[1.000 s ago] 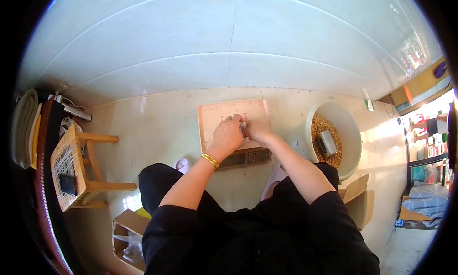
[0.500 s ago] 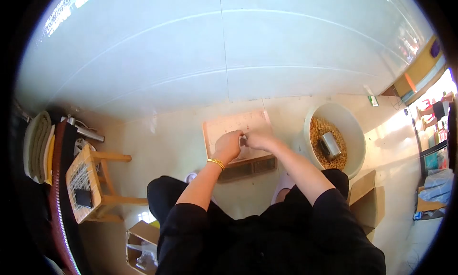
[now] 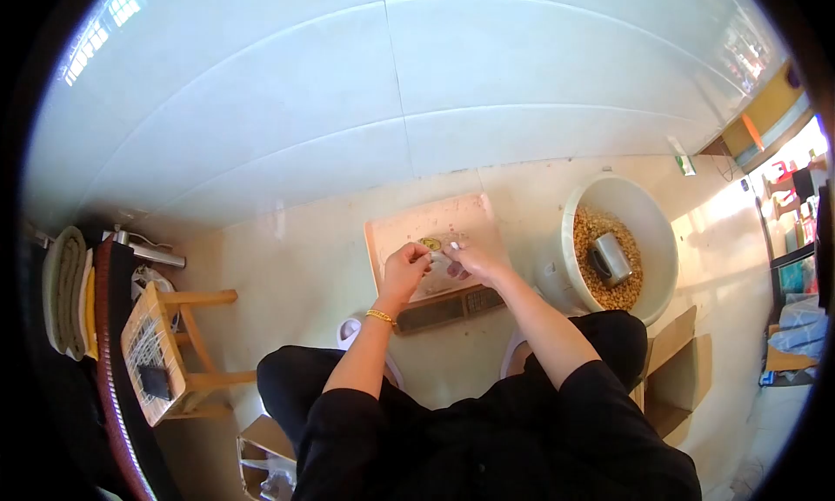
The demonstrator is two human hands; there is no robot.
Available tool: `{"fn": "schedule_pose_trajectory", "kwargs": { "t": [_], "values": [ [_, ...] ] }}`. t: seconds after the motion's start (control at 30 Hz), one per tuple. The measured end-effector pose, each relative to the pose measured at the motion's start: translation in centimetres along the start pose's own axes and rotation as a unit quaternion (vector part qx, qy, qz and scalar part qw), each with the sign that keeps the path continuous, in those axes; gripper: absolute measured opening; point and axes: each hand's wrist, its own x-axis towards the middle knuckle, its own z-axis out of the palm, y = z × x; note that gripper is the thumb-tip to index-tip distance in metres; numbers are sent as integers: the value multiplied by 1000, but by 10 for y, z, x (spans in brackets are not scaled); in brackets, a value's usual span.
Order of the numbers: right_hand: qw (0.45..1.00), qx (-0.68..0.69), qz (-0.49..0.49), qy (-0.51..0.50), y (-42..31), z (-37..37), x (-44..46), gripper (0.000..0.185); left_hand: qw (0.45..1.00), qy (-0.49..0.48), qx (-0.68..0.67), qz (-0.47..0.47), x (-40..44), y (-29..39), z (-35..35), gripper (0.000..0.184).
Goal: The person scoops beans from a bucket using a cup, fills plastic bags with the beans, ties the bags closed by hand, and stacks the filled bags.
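Note:
A small clear plastic bag (image 3: 430, 243) with a yellow-green printed patch is held up between my two hands. My left hand (image 3: 405, 273) is closed in a pinch at the bag's left edge, a gold bracelet on its wrist. At the other edge, my right hand (image 3: 475, 263) pinches the see-through film; the bag's contents are too small to make out. Both hands are above the pinkish tray of a floor scale (image 3: 386, 234), whose dark front panel faces my body.
To the right stands a pale bucket (image 3: 664, 256) of yellow-brown kernels or nuts with a metal cup (image 3: 611, 260) lying in it. Open cardboard boxes (image 3: 677, 377) sit near my legs. A wooden stool (image 3: 203, 381) stands left; a pale wall (image 3: 261, 92) rises ahead.
My hands have moved apart from being close together, and the bag's yellow-green patch now shows beyond them. The whole view has shifted slightly.

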Motion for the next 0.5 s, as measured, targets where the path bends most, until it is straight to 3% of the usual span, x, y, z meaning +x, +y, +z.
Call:
{"fn": "schedule_pose_trajectory", "kwargs": {
  "t": [0.07, 0.13, 0.17, 0.27, 0.33, 0.43, 0.5],
  "values": [
    [999, -38, 15, -17, 1, -5, 6, 23, 996, -45, -75, -5, 5, 2, 9, 16],
    [996, 91, 8, 3, -3, -7, 6, 18, 986, -45, -144, 76, 11, -2, 17, 30],
    [996, 90, 13, 2, -5, -8, 4, 18, 986, -44, -146, 73, 12, -4, 20, 30],
    [986, 148, 10, 78, -8, -10, 1, 17, 995, -44, -39, 83, 12, -2, 27, 40],
    [989, 134, -2, 62, -5, -12, 3, 18, 975, -4, 165, 152, 21, -23, 35, 40],
    [993, 118, 5, 23, -5, -13, 6, 18, 962, -12, 223, 158, 21, -36, 40, 30],
    [994, 105, 7, 3, -5, -15, 4, 17, 978, -27, 168, 121, 24, -37, 38, 25]
  ]
}}
